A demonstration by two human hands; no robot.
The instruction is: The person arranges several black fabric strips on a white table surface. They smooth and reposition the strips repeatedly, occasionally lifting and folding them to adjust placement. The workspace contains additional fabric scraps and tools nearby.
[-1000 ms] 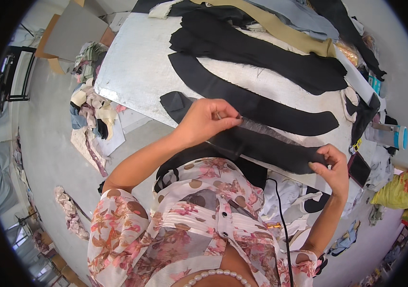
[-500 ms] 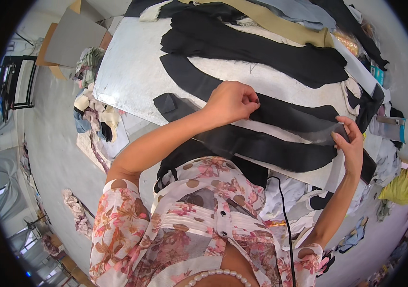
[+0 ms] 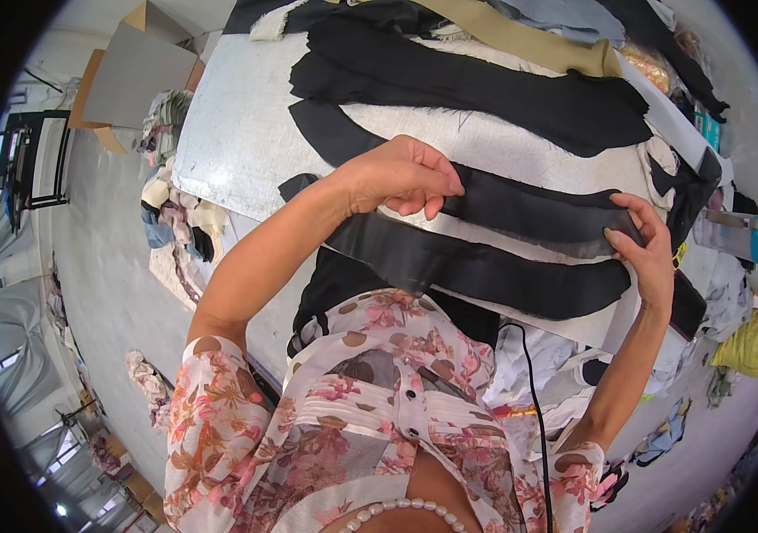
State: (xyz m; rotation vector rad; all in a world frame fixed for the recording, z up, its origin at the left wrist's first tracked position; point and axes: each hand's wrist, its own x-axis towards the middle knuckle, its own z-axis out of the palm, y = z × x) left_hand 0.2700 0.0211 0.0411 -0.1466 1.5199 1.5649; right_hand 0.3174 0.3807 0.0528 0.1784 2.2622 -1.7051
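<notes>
"On the tabletop (image 3: 237, 133), in the head view: what to find between the hands?"

"Between them, the upper strip (image 3: 530, 200), black and slightly curved, lying crosswise."

"And at the left hand (image 3: 401, 178)?"

"Pinched narrow on that strip, thumb against forefinger, with wrist crossing over its left part."

"At the right hand (image 3: 650, 258)?"

"Touching the strip's right end, fingers and thumb a little parted; impossible to tell how firmly gripped."

"Nearer the body?"

"Just beside, with a pale gap between, the lower strip (image 3: 503, 280), also black."

"Farther off?"

"Beyond the upper strip, a broad black cloth (image 3: 468, 89) with frayed edges; past that, a tan band (image 3: 566, 53)."
</notes>
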